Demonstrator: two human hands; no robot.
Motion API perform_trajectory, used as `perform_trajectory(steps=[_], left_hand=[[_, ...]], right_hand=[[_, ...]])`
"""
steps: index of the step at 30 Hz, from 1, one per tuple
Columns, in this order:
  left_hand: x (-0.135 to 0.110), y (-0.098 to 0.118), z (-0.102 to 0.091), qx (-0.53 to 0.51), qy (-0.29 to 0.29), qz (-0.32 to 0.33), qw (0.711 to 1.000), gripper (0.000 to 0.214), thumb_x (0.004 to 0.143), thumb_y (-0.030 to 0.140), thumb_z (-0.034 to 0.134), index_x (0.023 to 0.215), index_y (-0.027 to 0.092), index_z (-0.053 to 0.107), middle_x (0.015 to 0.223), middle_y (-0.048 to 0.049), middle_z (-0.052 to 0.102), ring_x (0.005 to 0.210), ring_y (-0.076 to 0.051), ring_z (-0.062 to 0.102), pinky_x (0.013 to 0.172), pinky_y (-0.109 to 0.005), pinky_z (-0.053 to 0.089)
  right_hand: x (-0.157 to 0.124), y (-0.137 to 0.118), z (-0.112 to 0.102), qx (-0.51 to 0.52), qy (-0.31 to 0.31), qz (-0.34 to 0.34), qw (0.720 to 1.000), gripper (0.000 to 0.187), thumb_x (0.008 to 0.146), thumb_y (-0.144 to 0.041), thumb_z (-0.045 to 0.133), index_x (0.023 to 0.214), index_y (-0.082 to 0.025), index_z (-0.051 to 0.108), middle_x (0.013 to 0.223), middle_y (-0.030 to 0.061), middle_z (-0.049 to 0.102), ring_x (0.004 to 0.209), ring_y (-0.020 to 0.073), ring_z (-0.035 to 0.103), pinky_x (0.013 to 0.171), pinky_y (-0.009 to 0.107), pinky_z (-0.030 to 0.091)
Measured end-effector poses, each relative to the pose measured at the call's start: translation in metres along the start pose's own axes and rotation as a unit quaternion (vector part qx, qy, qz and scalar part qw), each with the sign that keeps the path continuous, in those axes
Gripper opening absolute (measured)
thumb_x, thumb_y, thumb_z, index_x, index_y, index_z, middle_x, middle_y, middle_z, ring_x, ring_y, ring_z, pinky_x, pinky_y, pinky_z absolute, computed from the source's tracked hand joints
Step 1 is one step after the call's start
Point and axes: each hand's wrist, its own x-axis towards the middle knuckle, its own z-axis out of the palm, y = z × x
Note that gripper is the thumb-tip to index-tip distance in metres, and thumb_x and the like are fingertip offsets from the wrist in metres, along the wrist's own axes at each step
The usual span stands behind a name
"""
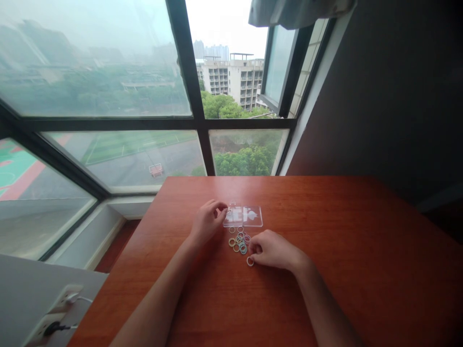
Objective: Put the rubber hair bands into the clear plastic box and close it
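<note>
Several small coloured rings (243, 248), perhaps hair ties, lie in a loose pile on the wooden table, in yellow, green, blue, pink and white. Behind them a clear flat plastic box (253, 223) lies opened out. My left hand (208, 220) is at the box's left end, thumb and fingertips brought together; a small pale ring shape shows at the tips, but whether they grip it or the box edge is unclear. To the right of the pile, my right hand (275, 249) has its fingers curled, with thumb and finger pinching a white ring (250, 261) at the table surface.
The reddish-brown table (343, 231) reaches back to large dark-framed windows (202, 124). A dark wall (383, 96) rises at the right. Below the table's left edge, a white plug (72, 298) and a black plug (52, 328) sit in wall sockets.
</note>
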Motion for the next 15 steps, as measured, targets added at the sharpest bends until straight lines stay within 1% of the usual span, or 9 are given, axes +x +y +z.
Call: perform_trajectory(steps=[5,8,9,11,13,15], left_hand=[[-0.001,0.002,0.001,-0.002,0.002,0.005,1.000,0.015,0.086,0.024,0.053,0.084,0.018,0.066,0.075,-0.0012,0.058,0.062,-0.011,0.050,0.059,-0.023,0.040],[-0.001,0.004,0.000,-0.007,-0.001,0.011,1.000,0.014,0.086,0.024,0.054,0.083,0.018,0.066,0.074,-0.0011,0.058,0.062,-0.011,0.050,0.059,-0.022,0.040],[-0.001,0.006,0.000,-0.010,-0.002,0.012,1.000,0.014,0.086,0.024,0.054,0.083,0.018,0.066,0.074,-0.0011,0.059,0.062,-0.011,0.050,0.059,-0.022,0.040],[-0.001,0.010,-0.002,-0.021,-0.007,0.013,1.000,0.014,0.086,0.025,0.054,0.083,0.018,0.066,0.075,-0.0010,0.059,0.062,-0.011,0.050,0.059,-0.022,0.040],[-0.002,0.015,-0.003,-0.035,-0.014,0.013,0.999,0.015,0.087,0.026,0.054,0.083,0.018,0.066,0.074,-0.0012,0.059,0.062,-0.011,0.050,0.059,-0.022,0.039],[-0.003,0.022,-0.003,-0.059,-0.029,0.016,0.998,0.018,0.088,0.029,0.054,0.084,0.017,0.066,0.073,-0.0016,0.059,0.062,-0.011,0.049,0.058,-0.021,0.039]], right_hand=[[0.000,0.000,0.001,-0.018,0.009,0.005,1.000,0.011,0.070,-0.016,0.062,0.064,-0.022,0.069,0.061,-0.0034,0.066,0.056,0.0103,0.054,0.051,0.021,0.027],[0.001,0.000,0.000,-0.009,0.035,0.009,0.999,0.008,0.072,-0.019,0.062,0.067,-0.022,0.067,0.064,-0.0033,0.066,0.057,0.0102,0.054,0.052,0.021,0.028],[0.002,0.000,-0.001,-0.002,0.052,0.010,0.999,0.008,0.074,-0.019,0.061,0.070,-0.022,0.067,0.065,-0.0033,0.066,0.057,0.0101,0.054,0.052,0.020,0.029],[0.004,0.001,-0.003,0.005,0.108,0.015,0.994,0.008,0.078,-0.022,0.060,0.075,-0.021,0.067,0.066,-0.0029,0.066,0.058,0.0103,0.054,0.054,0.020,0.030],[0.008,0.002,-0.004,0.000,0.176,0.023,0.984,0.009,0.082,-0.024,0.058,0.079,-0.021,0.067,0.066,-0.0021,0.065,0.059,0.0112,0.055,0.057,0.021,0.033],[0.011,0.004,-0.004,-0.006,0.227,0.029,0.973,0.010,0.083,-0.025,0.057,0.082,-0.021,0.067,0.066,-0.0016,0.064,0.060,0.0120,0.056,0.060,0.021,0.035]])
